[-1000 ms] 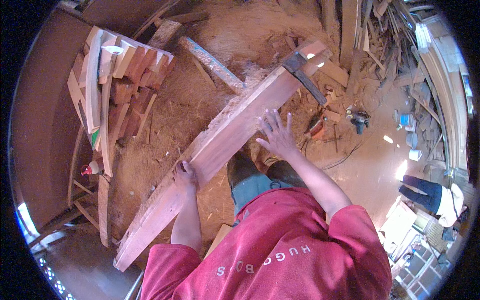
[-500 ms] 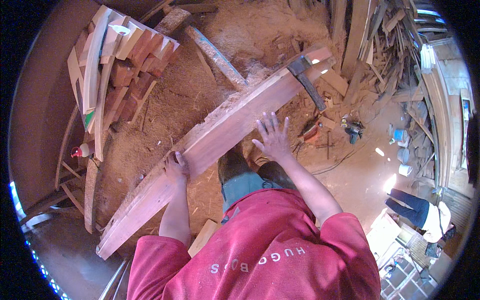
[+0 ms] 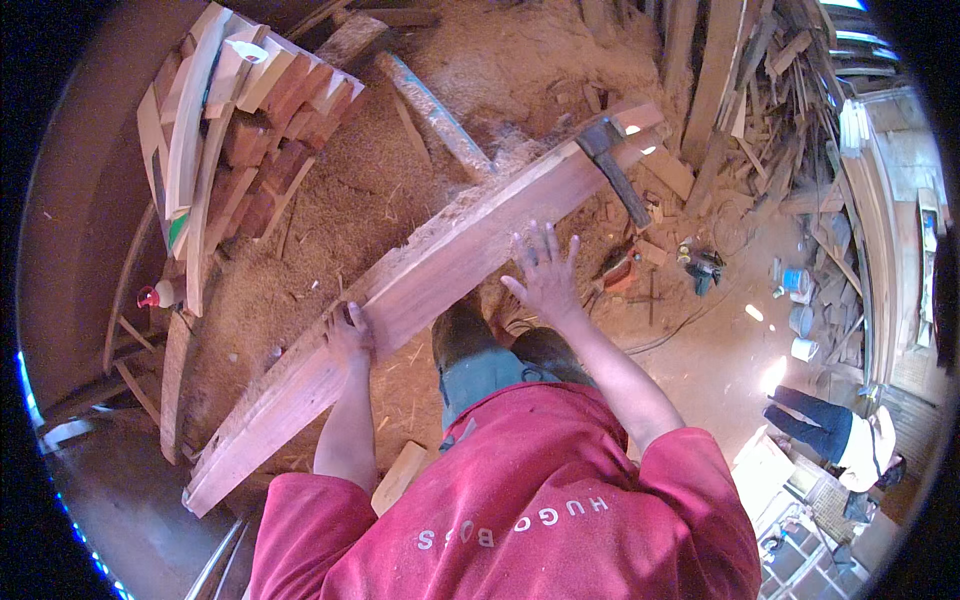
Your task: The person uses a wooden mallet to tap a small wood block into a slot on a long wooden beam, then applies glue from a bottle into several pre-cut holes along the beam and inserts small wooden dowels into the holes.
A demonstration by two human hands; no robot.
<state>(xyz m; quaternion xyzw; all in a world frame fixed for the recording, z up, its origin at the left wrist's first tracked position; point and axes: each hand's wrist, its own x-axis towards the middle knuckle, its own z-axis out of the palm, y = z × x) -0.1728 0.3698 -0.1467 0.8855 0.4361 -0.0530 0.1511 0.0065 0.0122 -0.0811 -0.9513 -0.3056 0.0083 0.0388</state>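
Note:
A long, thick wooden plank (image 3: 470,262) slants across in front of me, from lower left to upper right, its upper edge covered with sawdust. My left hand (image 3: 349,338) grips the plank's upper edge, fingers curled over it. My right hand (image 3: 546,280) is open with fingers spread, its fingertips at the lower edge of the plank's smooth face. Near the plank's far right end rests a hammer-like tool (image 3: 622,178) with a dark head and a handle hanging over the near side.
Cut timber (image 3: 255,140) is stacked at upper left. A sawdust-coated bar (image 3: 435,112) reaches the plank from behind. An orange tool (image 3: 617,273), a dark power tool (image 3: 704,264) and cables lie on the right floor. Scrap wood (image 3: 770,100) fills the upper right; another person (image 3: 845,430) is at lower right.
Both hands keep nearly the same places on the plank. The view has shifted slightly, and the person at lower right appears a little further left.

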